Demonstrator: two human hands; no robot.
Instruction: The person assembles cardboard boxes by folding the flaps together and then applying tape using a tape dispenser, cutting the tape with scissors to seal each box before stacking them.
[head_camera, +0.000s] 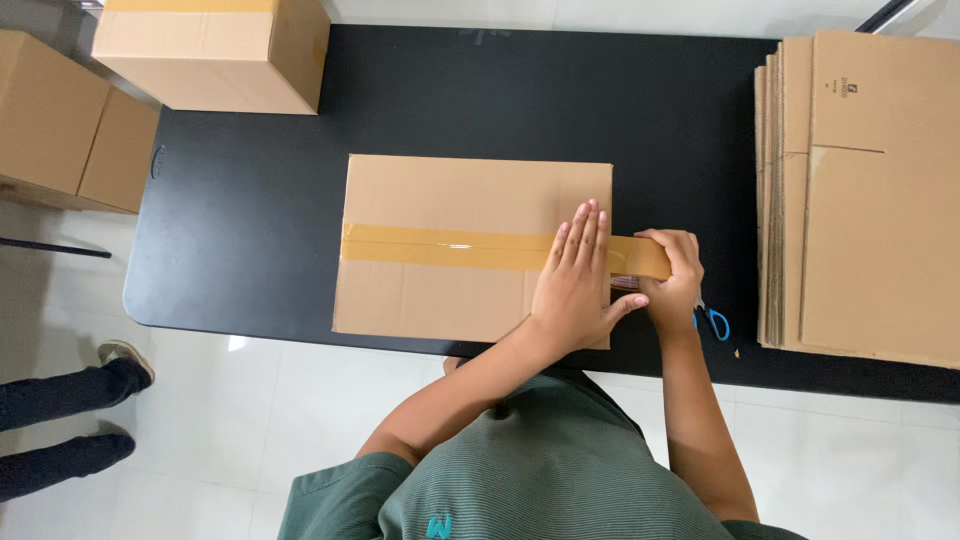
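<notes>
A closed cardboard box (440, 200) lies on the black table (250, 230), and a strip of brown tape (440, 245) runs along its top seam. My left hand (575, 275) rests flat on the tape near the box's right edge, fingers straight and holding nothing. Just past that edge, my right hand (672, 285) grips the tape roll (640, 262). The tape stretches from the roll back onto the box. Most of the roll is hidden by my fingers.
Blue-handled scissors (713, 322) lie by my right wrist. A stack of flattened cardboard boxes (870, 200) fills the table's right end. Two made-up boxes (210, 50) (70, 120) stand at the upper left. Another person's legs and shoes (70, 410) are on the floor at left.
</notes>
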